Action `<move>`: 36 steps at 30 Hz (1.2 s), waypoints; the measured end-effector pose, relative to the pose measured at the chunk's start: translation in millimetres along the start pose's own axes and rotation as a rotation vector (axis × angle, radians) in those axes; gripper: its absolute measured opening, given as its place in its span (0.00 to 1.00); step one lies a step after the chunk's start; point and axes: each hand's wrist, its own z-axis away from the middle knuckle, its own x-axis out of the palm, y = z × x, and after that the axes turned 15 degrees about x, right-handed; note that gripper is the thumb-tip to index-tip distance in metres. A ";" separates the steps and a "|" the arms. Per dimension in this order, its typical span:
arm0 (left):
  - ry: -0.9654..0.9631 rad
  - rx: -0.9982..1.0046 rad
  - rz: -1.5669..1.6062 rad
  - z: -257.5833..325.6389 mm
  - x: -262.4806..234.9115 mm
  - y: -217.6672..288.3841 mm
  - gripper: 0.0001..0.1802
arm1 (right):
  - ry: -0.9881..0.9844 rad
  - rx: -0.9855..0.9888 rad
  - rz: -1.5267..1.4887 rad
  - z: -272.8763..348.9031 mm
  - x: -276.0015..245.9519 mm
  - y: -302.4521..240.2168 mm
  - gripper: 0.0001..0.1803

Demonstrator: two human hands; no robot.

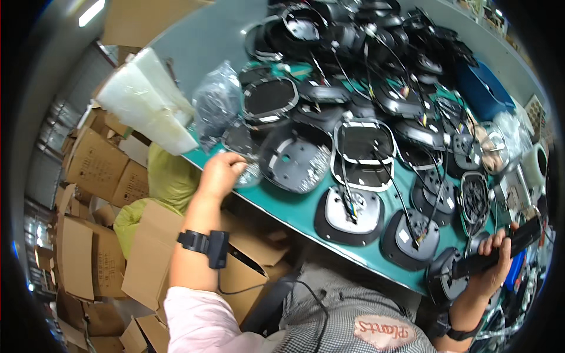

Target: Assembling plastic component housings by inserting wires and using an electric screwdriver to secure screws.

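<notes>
My left hand [222, 173] is at the table's near left edge, its fingers curled together beside a small clear plastic bag [249, 175]. Whatever they may hold is hidden. At the far right my right hand [494, 265] is wrapped round a long, flat black object [513, 240], whose kind I cannot make out. Between the hands sits a dark plastic shell [272, 167] with a heap of small shiny pieces in it. A grey-and-black housing with coloured wires [353, 207] and another wired housing [412, 235] rest along the front edge. Under the right hand is another dark housing [445, 282].
Black housings [323, 91] and mesh-faced frames [271, 99] crowd the green table [282, 215], with cables among them. A blue bin [485, 91] is at the back right. Plastic wrap [216, 100] and white foam sheets [147, 97] are at the left, above cardboard boxes [97, 159].
</notes>
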 end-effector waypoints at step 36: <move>-0.203 -0.238 1.933 61.4 66.8 230.8 0.03 | -0.097 -0.208 -0.274 24.5 37.1 -22.4 0.26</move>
